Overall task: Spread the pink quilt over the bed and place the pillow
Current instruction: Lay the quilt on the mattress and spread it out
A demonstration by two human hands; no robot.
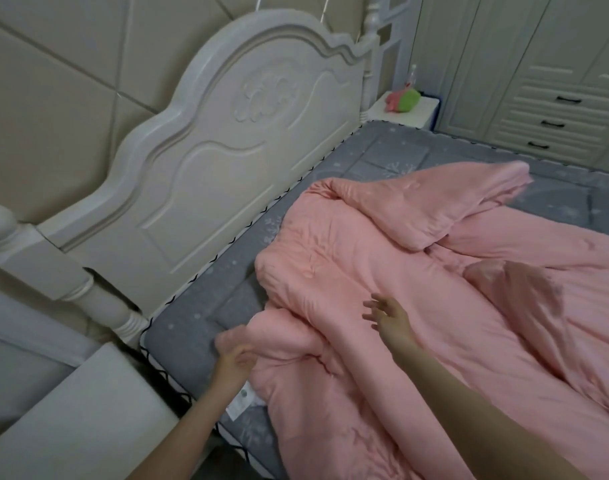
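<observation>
Bare grey mattress (188, 323) is exposed as a strip between the white headboard (227, 161) and the near edge of the pink quilt (417, 306); passage along it is bounded by the headboard, which stands upright against the mattress edge. A wider bare area is seen at the far corner, beside the nightstand (405, 110). The quilt is heaped in raised folds across the bed middle, with a folded-over flap (434, 209) standing highest. The left hand (233, 358) occupies the quilt's near corner. The right hand (388, 315) is held just above the folds, fingers spread. The near bedpost (53, 271) blocks the left side.
</observation>
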